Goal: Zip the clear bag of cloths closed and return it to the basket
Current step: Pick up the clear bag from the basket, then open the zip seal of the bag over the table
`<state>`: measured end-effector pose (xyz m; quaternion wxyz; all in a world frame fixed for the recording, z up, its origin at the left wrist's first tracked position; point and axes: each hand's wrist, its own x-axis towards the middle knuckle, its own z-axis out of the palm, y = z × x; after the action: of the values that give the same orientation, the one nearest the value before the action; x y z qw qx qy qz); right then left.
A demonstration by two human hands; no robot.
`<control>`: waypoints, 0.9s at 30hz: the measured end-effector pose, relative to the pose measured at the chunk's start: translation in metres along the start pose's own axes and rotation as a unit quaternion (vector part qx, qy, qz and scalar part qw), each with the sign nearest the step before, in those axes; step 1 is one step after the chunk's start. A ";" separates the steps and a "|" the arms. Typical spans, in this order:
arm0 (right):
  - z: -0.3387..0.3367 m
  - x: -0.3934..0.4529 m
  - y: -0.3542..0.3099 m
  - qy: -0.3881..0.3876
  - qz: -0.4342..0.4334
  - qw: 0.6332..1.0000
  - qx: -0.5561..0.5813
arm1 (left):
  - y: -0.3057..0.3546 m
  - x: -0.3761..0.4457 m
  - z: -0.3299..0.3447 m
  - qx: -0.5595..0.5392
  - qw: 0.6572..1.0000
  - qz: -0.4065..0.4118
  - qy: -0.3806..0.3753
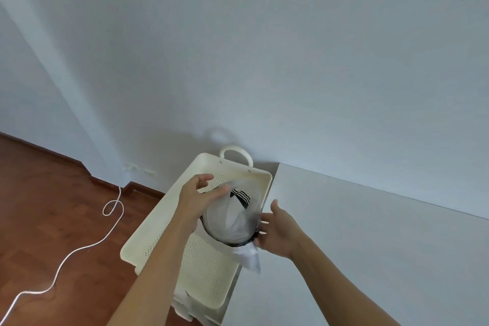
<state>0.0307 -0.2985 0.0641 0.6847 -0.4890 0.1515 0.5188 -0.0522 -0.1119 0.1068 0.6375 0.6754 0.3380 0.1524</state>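
Both forearms (164,259) are stretched over the perforated basket (148,241) beside the desk (344,246). The clear bag of cloths (232,219) is held over it, pinched at its edge by the right grip (275,230), seemingly for lowering. Whether the blurred left grip (201,198) is clamped cannot be told.

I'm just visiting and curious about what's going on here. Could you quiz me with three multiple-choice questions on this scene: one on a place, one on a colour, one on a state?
1. Where does the white cable lie? A on a chair; B on the wooden floor; C on the white table.
2. What colour is the basket? A cream; B red; C black.
3. What is the left hand doing? A hanging empty; B pressing the floor; C gripping the clear bag.

Answers: B, the cable snakes across the floorboards; A, its perforated walls are cream; C, its fingers curl round the bag's top.
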 end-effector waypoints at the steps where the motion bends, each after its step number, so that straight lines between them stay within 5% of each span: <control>1: -0.011 -0.010 -0.001 -0.005 0.005 1.000 0.003 | 0.003 -0.009 0.005 -0.006 1.000 -0.010 -0.023; 6: -0.083 -0.073 -0.002 -0.069 0.016 0.997 0.012 | 0.007 -0.059 0.046 -0.030 0.982 -0.085 -0.164; 14: -0.194 -0.162 0.010 -0.115 -0.084 0.987 -0.074 | -0.012 -0.110 0.127 -0.007 0.924 -0.217 -0.313; 19: -0.239 -0.189 0.019 -0.134 -0.129 0.981 -0.044 | -0.020 -0.135 0.160 0.001 0.919 -0.220 -0.328; 27: -0.264 -0.206 0.019 -0.044 -0.163 0.976 -0.137 | -0.019 -0.142 0.174 -0.017 0.924 -0.136 -0.358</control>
<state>0.0078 -0.6331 0.0755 0.6924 -0.5732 -0.0332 0.4370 -0.0491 -0.3370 0.0957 0.7421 0.6215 0.1730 -0.1820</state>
